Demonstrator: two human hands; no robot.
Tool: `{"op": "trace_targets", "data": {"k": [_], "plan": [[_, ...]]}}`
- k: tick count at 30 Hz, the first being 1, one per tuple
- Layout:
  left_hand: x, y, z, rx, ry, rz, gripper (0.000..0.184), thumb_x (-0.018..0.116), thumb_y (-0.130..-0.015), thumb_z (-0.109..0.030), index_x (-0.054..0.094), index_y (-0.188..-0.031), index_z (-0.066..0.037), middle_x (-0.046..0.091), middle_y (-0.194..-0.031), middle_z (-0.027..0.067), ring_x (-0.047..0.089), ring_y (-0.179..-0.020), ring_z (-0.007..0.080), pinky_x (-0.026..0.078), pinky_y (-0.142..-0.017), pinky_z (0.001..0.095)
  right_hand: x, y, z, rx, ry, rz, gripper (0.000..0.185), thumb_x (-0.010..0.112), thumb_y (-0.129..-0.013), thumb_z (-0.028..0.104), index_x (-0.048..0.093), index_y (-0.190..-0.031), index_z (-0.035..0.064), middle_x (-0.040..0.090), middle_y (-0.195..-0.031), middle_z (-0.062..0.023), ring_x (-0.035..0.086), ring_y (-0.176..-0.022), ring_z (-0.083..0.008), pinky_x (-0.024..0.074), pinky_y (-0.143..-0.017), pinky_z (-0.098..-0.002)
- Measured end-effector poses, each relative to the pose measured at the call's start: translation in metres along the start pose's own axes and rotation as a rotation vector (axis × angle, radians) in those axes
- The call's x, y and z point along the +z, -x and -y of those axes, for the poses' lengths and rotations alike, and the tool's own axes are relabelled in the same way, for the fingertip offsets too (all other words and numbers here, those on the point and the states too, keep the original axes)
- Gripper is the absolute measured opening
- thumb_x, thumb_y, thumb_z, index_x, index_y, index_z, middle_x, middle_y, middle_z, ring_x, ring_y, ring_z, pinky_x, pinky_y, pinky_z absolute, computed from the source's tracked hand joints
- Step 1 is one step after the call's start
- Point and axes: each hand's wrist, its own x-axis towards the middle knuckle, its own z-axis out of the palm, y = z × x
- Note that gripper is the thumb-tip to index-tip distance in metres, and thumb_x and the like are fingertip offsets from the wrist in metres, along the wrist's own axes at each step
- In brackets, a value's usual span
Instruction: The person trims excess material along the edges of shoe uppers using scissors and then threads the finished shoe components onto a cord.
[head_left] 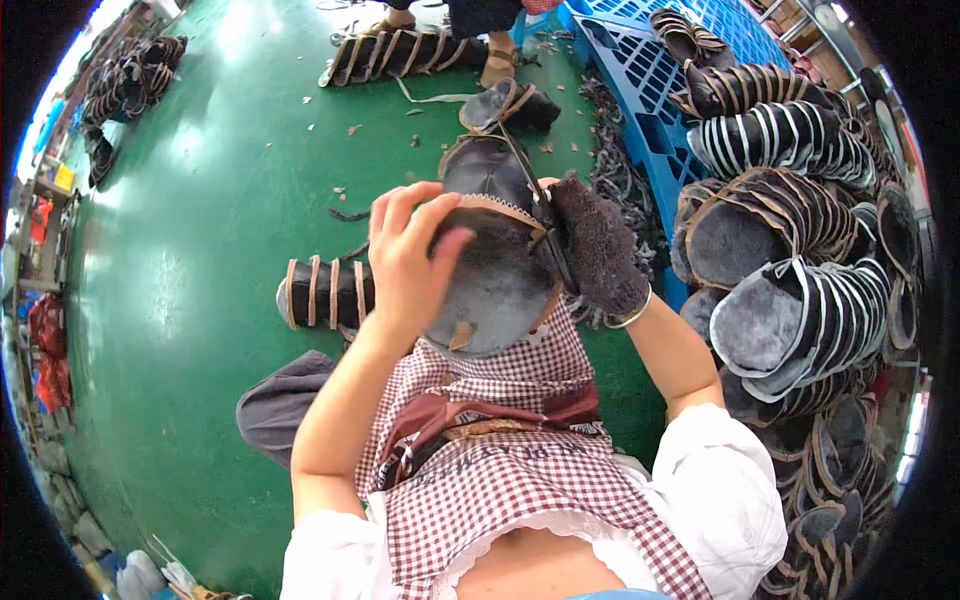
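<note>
A grey-lined, black oval piece with tan zigzag edging (490, 305) lies against the brown-and-white checked apron (500, 500), probably for support. The bare left hand (410, 255) curves half-open beside its rim, gripping nothing visible; the dark-gloved right hand (600, 250) closes around a long dark tool (558, 258). Green floor (200, 280) stretches leftward; the blue plastic pallet's left edge (648, 165) limits room rightward.

Bright white light is glaring off the glossy green floor (215, 250); lens distortion is bowing the edges.
</note>
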Motion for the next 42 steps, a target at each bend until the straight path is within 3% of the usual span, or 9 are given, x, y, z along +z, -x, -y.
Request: {"op": "trace_targets", "data": {"k": [8, 14, 18, 20, 24, 28, 32, 34, 42], "plan": [[0.031, -0.014, 0.034, -0.275, 0.143, 0.59, 0.01, 0.061, -0.074, -0.008, 0.056, -0.076, -0.001, 0.058, -0.075, 0.0139, 0.056, -0.074, 0.0324, 0.045, -0.065, 0.0362, -0.014, -0.006, -0.04, -0.124, 0.133, 0.156, 0.037, 0.065, -0.075, 0.01, 0.055, -0.11, 0.0046, 0.061, -0.087, -0.006, 0.058, -0.068, -0.0154, 0.0475, -0.067, -0.0262], [0.006, 0.015, 0.049, -0.285, 0.159, 0.736, 0.011, 0.063, -0.075, -0.004, 0.055, -0.081, 0.001, 0.054, -0.073, 0.0071, 0.054, -0.066, 0.0159, 0.043, -0.06, 0.0269, -0.021, -0.004, -0.054, 0.319, -0.705, 0.375, 0.039, 0.068, -0.073, 0.009, 0.055, -0.109, 0.0032, 0.058, -0.089, -0.0006, 0.052, -0.08, -0.0079, 0.0453, -0.068, -0.021], [0.002, 0.05, 0.051, -0.459, 0.208, 0.41, 0.009, 0.06, -0.08, -0.007, 0.056, -0.08, 0.001, 0.056, -0.075, 0.006, 0.055, -0.064, 0.0151, 0.043, -0.057, 0.0277, -0.002, 0.002, -0.05, 0.364, -0.846, 0.235, 0.037, 0.068, -0.077, 0.021, 0.056, -0.107, 0.0029, 0.058, -0.088, -0.0011, 0.052, -0.08, -0.0063, 0.0451, -0.068, -0.021], [0.007, 0.049, 0.045, -1.086, 0.666, 0.277, 0.014, 0.053, -0.089, -0.014, 0.056, -0.082, -0.002, 0.056, -0.074, -0.0003, 0.054, -0.068, 0.0087, 0.043, -0.059, 0.0249, -0.001, -0.001, -0.032, 0.393, -0.902, 0.227, 0.037, 0.065, -0.08, 0.018, 0.053, -0.112, 0.0024, 0.057, -0.095, -0.0028, 0.052, -0.085, -0.0069, 0.0449, -0.069, -0.0181], [0.018, 0.045, 0.035, -1.116, 1.003, -0.138, 0.024, 0.041, -0.096, -0.021, 0.057, -0.088, -0.005, 0.06, -0.079, -0.0023, 0.054, -0.071, 0.0068, 0.045, -0.065, 0.0219, 0.005, 0.008, -0.03, 0.518, -1.314, 0.191, 0.045, 0.059, -0.082, 0.003, 0.044, -0.124, 0.0026, 0.055, -0.108, -0.0066, 0.055, -0.093, -0.0131, 0.0473, -0.079, -0.0259], [-0.006, 0.044, 0.041, -1.179, 1.21, -0.267, 0.025, 0.039, -0.096, -0.021, 0.057, -0.099, -0.003, 0.064, -0.094, 0.0069, 0.062, -0.081, 0.0169, 0.052, -0.071, 0.0295, -0.001, 0.021, -0.03, 0.393, -0.395, 0.45, 0.035, 0.049, -0.091, 0.014, 0.047, -0.123, 0.0026, 0.049, -0.126, -0.0089, 0.052, -0.108, -0.0158, 0.0481, -0.081, -0.0252], [-0.011, 0.055, 0.056, -1.099, 1.266, -0.275, 0.028, 0.039, -0.096, -0.023, 0.056, -0.103, -0.001, 0.062, -0.098, 0.0089, 0.061, -0.086, 0.0187, 0.051, -0.077, 0.0319, 0.006, 0.029, -0.028, 0.493, -0.526, 0.551, 0.037, 0.049, -0.091, 0.019, 0.045, -0.123, 0.0004, 0.053, -0.12, -0.0104, 0.053, -0.105, -0.0155, 0.0483, -0.08, -0.0251], [-0.014, 0.056, 0.061, -1.113, 1.318, -0.232, 0.027, 0.04, -0.095, -0.021, 0.056, -0.104, -0.001, 0.061, -0.1, 0.0093, 0.06, -0.089, 0.0187, 0.049, -0.08, 0.0314, 0.022, 0.034, -0.014, 0.658, -1.467, 0.219, 0.046, 0.065, -0.078, 0.016, 0.046, -0.118, 0.0032, 0.057, -0.106, -0.0063, 0.056, -0.084, -0.0107, 0.0476, -0.068, -0.0228], [-0.049, 0.062, 0.065, -0.982, 1.405, -0.252, 0.038, 0.033, -0.096, -0.024, 0.05, -0.117, 0.004, 0.056, -0.115, 0.0168, 0.056, -0.102, 0.0281, 0.045, -0.09, 0.0408, 0.023, 0.013, -0.006, 0.465, -0.991, 0.138, 0.057, 0.072, -0.071, 0.018, 0.046, -0.12, 0.004, 0.058, -0.093, -0.0074, 0.057, -0.082, -0.0152, 0.0478, -0.072, -0.0297]]}}
